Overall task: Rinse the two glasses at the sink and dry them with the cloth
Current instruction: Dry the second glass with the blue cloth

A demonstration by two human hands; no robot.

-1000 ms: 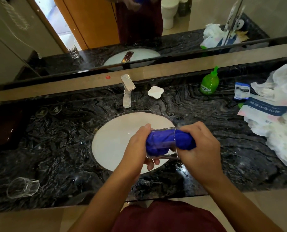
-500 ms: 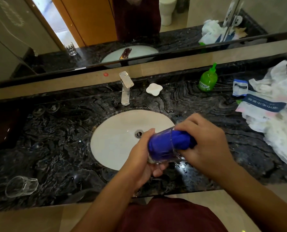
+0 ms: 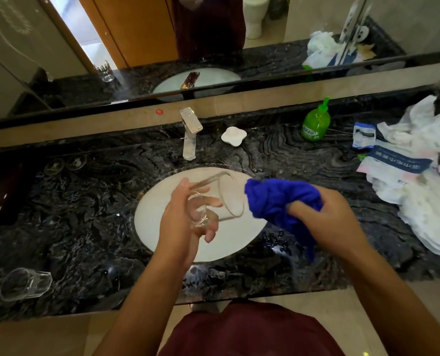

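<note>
My left hand (image 3: 185, 217) grips a clear glass (image 3: 219, 199) on its side over the white oval sink (image 3: 162, 201), mouth pointing right. The glass has nothing inside it. My right hand (image 3: 324, 222) holds a bunched blue cloth (image 3: 280, 201) just to the right of the glass mouth, apart from it, one end hanging down. A second clear glass (image 3: 25, 283) stands on the black marble counter (image 3: 85, 227) at the front left.
A chrome tap (image 3: 190, 132) stands behind the sink, with a white soap dish (image 3: 233, 135) beside it. A green soap bottle (image 3: 316, 122) sits at the back right. White plastic bags and packets (image 3: 419, 176) cover the counter's right end. A mirror runs along the back.
The blue cloth was stuffed inside the glass; my right hand has pulled it out to the right. The glass stays in my left hand over the sink.
</note>
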